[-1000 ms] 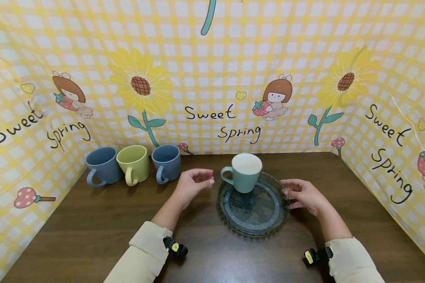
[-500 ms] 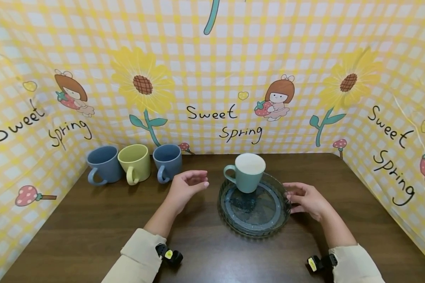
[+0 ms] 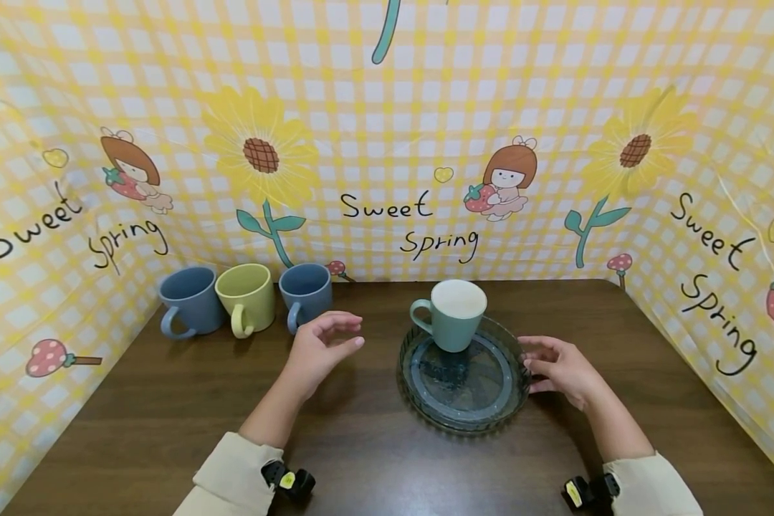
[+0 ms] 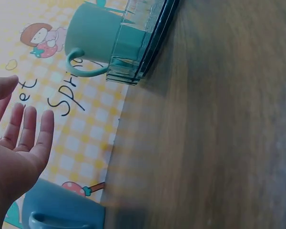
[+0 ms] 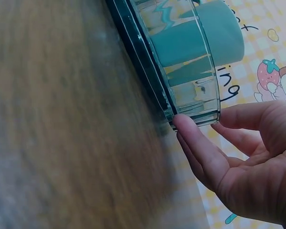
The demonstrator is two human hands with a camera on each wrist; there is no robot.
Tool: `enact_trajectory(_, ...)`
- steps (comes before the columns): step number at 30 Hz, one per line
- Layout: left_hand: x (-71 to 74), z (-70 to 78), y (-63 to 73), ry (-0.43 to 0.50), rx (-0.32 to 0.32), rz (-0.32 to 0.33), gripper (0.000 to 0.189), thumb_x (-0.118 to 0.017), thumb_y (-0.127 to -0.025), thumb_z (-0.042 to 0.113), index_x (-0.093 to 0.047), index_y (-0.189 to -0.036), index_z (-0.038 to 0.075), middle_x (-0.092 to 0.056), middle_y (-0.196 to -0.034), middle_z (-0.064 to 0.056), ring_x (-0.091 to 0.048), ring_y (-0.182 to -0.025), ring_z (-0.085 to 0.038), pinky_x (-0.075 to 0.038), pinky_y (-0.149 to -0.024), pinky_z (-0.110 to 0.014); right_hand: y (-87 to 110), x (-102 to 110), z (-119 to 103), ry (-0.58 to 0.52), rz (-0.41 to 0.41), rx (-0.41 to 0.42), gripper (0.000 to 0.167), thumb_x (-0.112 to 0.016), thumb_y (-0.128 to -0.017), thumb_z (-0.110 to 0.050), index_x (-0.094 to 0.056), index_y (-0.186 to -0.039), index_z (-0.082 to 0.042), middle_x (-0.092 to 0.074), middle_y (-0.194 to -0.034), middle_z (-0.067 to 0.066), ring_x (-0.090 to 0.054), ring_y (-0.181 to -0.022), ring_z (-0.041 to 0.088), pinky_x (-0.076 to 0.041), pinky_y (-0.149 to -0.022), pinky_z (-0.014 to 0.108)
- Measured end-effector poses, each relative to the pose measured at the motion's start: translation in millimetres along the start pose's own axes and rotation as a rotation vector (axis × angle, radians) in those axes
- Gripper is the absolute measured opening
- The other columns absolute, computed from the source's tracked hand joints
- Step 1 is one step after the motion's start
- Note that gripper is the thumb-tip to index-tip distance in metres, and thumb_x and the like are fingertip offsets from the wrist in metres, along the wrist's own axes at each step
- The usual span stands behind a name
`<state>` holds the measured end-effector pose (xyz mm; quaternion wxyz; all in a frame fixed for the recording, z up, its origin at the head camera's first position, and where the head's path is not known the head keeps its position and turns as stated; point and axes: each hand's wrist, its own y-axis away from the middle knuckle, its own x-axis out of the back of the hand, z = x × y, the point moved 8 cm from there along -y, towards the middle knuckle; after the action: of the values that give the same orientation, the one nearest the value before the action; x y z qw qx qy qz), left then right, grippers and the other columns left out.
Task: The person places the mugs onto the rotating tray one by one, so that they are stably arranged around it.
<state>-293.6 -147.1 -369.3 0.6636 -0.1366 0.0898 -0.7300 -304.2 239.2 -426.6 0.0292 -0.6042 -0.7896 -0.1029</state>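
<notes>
A round dark glass tray [image 3: 462, 430] with a ribbed upright wall stands on the table, right of centre. Inside it, toward the back, a teal mug [image 3: 454, 326] stands upright with its handle to the left. My right hand [image 3: 564, 369] is at the tray's right side, its fingertips touching or very close to the outer wall, thumb low and fingers near the rim in the right wrist view. To the left of the tray my left hand [image 3: 319, 351] hovers above the table with fingers loosely bent and holding nothing, just in front of a blue mug [image 3: 306, 290].
Along the back left stand a yellow-green mug [image 3: 245, 297] and another blue mug [image 3: 190, 297], in line with the nearer blue mug. A yellow checked cloth [image 3: 387, 143] closes off the back and both sides of the brown wooden table [image 3: 374, 459].
My left hand has drawn back to the left, away from the teal mug and toward the blue mug. My right hand has shifted only slightly. Mug and tray appear to stay in place.
</notes>
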Motion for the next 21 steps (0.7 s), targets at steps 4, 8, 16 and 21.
enact_trajectory(4,5.1,8.9,4.6,0.016,-0.036,0.014,0.034,-0.075,-0.08,-0.008,-0.063,-0.112,-0.011,-0.059,-0.117,-0.027,-0.06,-0.106,-0.03,-0.055,-0.089,-0.038,2.7,-0.9,-0.9,0.006,0.01,0.0,0.049,-0.054,-0.095,0.004,-0.038,-0.141,0.01,-0.056,-0.111,0.024,-0.058,-0.089,0.019,-0.061,-0.07,0.041)
enact_trajectory(8,12.5,13.5,9.3,0.004,-0.051,0.031,0.034,-0.075,-0.079,-0.009,-0.063,-0.112,-0.011,-0.059,-0.116,-0.025,-0.059,-0.107,-0.032,-0.056,-0.089,-0.036,4.5,-1.5,0.6,0.006,0.016,-0.001,0.048,-0.054,-0.095,0.005,-0.038,-0.141,0.01,-0.057,-0.109,0.022,-0.059,-0.089,0.02,-0.061,-0.07,0.041)
enact_trajectory(16,28.9,16.9,17.8,-0.003,-0.071,0.066,0.038,-0.074,-0.079,-0.012,-0.06,-0.114,-0.016,-0.063,-0.111,-0.014,-0.061,-0.103,-0.017,-0.056,-0.087,-0.028,9.3,-4.1,0.9,-0.01,0.033,0.005,0.05,-0.056,-0.095,0.004,-0.038,-0.142,0.009,-0.057,-0.107,0.022,-0.063,-0.088,0.021,-0.061,-0.07,0.04)
enact_trajectory(21,41.7,15.6,21.4,0.007,-0.058,0.112,0.038,-0.073,-0.079,-0.012,-0.06,-0.115,-0.016,-0.066,-0.106,0.002,-0.062,-0.101,-0.014,-0.055,-0.085,-0.024,11.7,-5.0,1.1,-0.02,0.047,0.003,0.05,-0.056,-0.095,0.005,-0.038,-0.141,0.009,-0.057,-0.107,0.022,-0.063,-0.089,0.021,-0.061,-0.071,0.04)
